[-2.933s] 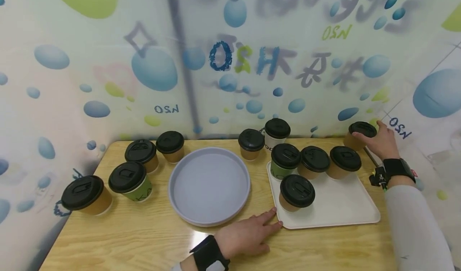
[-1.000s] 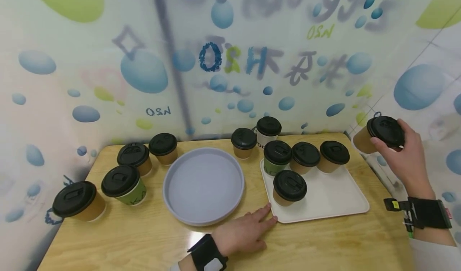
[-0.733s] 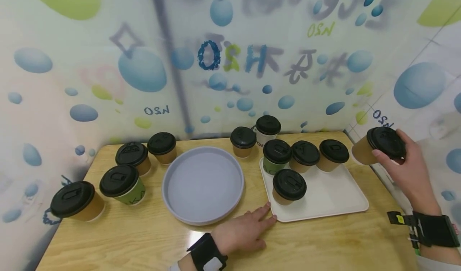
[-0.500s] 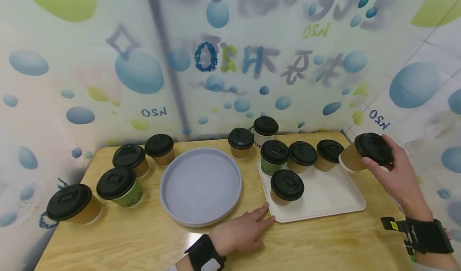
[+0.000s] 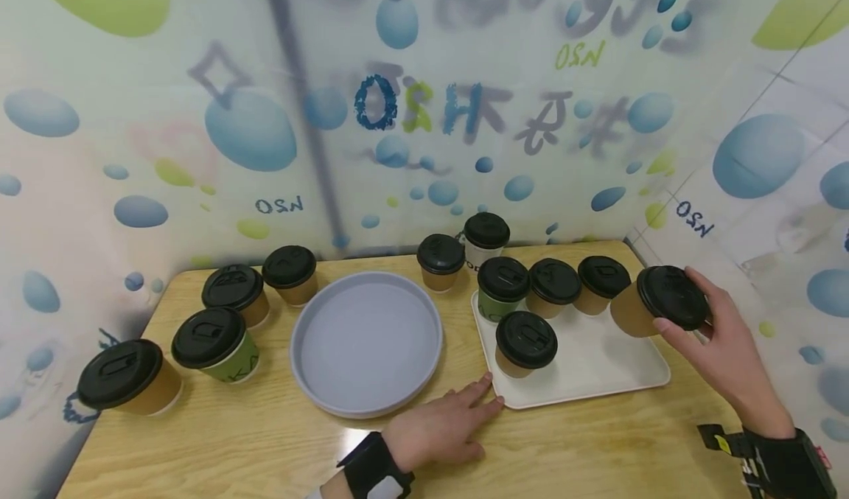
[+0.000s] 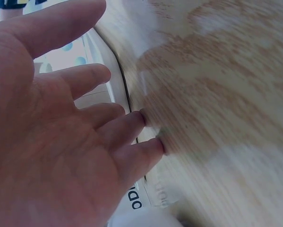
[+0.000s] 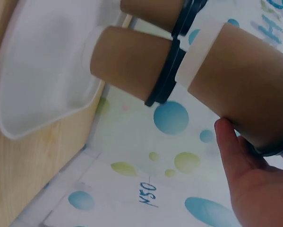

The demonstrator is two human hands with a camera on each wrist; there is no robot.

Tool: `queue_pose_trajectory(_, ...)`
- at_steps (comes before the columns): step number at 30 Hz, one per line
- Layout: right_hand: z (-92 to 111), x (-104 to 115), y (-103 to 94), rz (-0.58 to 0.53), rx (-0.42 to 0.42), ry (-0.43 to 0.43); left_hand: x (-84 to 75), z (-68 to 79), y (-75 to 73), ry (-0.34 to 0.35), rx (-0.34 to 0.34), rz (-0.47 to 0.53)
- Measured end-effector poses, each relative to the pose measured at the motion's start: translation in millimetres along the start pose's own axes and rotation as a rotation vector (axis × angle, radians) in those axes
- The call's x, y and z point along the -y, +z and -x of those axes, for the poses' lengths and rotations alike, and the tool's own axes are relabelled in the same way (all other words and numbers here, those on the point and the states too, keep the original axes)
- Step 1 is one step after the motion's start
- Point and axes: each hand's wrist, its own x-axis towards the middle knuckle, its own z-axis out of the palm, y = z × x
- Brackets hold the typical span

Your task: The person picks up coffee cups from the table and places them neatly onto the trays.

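Note:
A brown paper coffee cup with a black lid [image 5: 673, 298] is gripped by my right hand [image 5: 716, 344] near its lid. It tilts, its base toward the left, over the right side of the white rectangular tray [image 5: 597, 377]. The right wrist view shows the brown side of that held cup [image 7: 245, 80], clear of a second brown cup [image 7: 132, 59] standing on the tray. On the tray stand a green cup [image 5: 502, 289] and several brown cups, all with black lids. My left hand [image 5: 438, 429] lies with spread, straight fingers, its fingertips at the tray's near left corner.
A round grey-lilac tray [image 5: 367, 344] sits mid-table. Left of it stand several lidded cups, among them a green one [image 5: 219, 344] and a large brown one [image 5: 129, 377]. Behind, a brown cup [image 5: 441, 263] and a white cup [image 5: 486, 241] stand close to the patterned curtain [image 5: 411, 167].
My right hand has lifted the brown cup off the back right table corner, swung it out to the right, then lowered it leftward over the tray. My left hand stays at the tray corner.

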Motion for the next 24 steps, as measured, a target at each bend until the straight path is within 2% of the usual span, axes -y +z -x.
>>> queue_pose_trajectory(7,8,1,19.5,0.009,0.124,-0.026,0.1,-2.2,-1.6,-0.003,-0.008,-0.01)
queue_pose_trajectory(12,8,2,33.9,0.032,0.162,-0.059,1.0,-4.1,-1.7,-0.003,0.0,-0.005)
queue_pose_trajectory(19,9,4,49.0,0.064,0.222,-0.043,-0.4,-4.2,-3.2,-0.004,0.0,-0.004)
queue_pose_trajectory(24,13,2,61.7,0.049,0.25,-0.041,-0.7,-0.6,-1.2,-0.005,-0.005,-0.016)
